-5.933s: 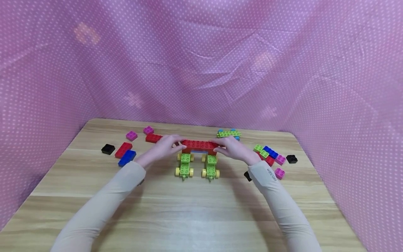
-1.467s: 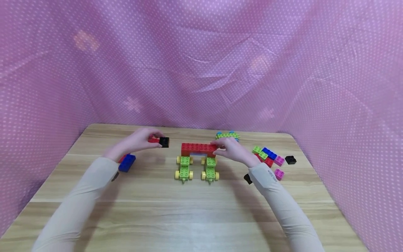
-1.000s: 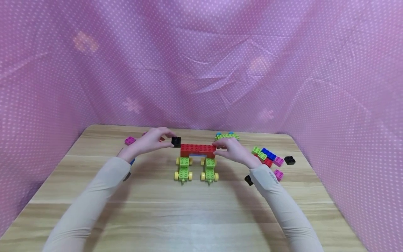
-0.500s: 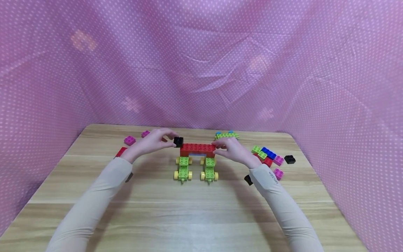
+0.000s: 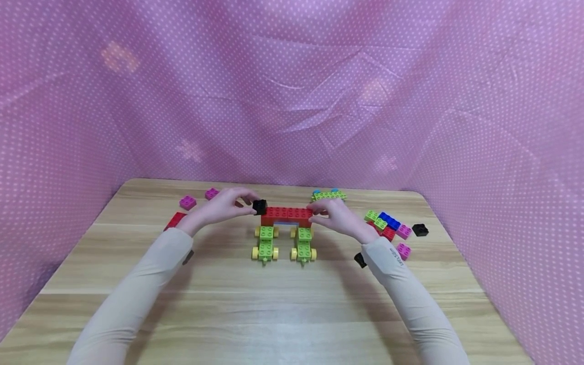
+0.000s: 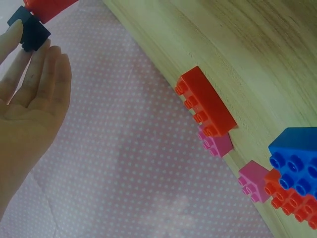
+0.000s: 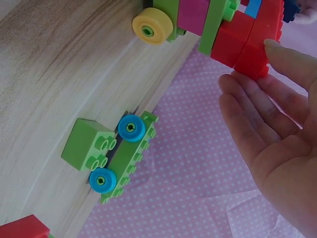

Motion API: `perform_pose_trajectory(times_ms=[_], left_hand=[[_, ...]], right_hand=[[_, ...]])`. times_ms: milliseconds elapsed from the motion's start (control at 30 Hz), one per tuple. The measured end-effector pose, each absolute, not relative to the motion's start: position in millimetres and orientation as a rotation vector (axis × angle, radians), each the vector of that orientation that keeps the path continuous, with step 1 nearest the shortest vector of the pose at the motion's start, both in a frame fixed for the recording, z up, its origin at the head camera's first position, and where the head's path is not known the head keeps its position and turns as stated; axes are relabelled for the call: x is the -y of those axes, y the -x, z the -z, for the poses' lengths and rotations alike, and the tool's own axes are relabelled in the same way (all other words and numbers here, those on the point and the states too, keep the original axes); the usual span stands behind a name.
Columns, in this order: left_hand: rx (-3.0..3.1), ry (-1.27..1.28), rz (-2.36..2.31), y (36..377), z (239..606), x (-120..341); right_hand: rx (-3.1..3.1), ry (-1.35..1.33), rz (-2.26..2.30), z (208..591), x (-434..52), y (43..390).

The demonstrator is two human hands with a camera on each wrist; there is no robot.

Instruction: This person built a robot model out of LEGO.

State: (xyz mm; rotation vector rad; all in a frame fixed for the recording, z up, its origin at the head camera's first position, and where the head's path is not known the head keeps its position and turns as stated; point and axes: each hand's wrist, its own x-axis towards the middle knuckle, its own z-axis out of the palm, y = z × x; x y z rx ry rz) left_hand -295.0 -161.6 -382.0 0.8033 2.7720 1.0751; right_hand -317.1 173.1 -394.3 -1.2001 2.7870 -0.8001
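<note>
A red brick beam (image 5: 286,215) spans two green carts with yellow wheels (image 5: 266,243) (image 5: 303,244) at the middle of the wooden table (image 5: 283,304). My left hand (image 5: 250,204) pinches a small black brick (image 5: 259,207) (image 6: 29,32) right at the beam's left end, level with its top. In the left wrist view the black brick touches the red beam (image 6: 47,7). My right hand (image 5: 316,213) pinches the beam's right end (image 7: 255,42), thumb on top and fingers (image 7: 237,94) underneath.
To the left lie pink bricks (image 5: 187,202) (image 5: 212,193) and a red brick (image 5: 175,220) (image 6: 205,101), with a blue brick (image 6: 294,166). To the right sit a green plate with blue wheels (image 5: 329,194) (image 7: 124,158), a mixed brick pile (image 5: 387,225) and black bricks (image 5: 420,230).
My left hand left the beam, picked up a black brick at the left and carried it rightward up to the beam's left end. My right hand stayed on the right end.
</note>
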Motion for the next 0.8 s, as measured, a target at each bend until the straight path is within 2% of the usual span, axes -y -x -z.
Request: perform_pose_trajectory(times_ms=[800], left_hand=[[-2.835,-0.879,-1.004,296.8,381.6,158.7]], right_hand=[[-2.773,1.177,0.799,393.6,-174.1,318.5]])
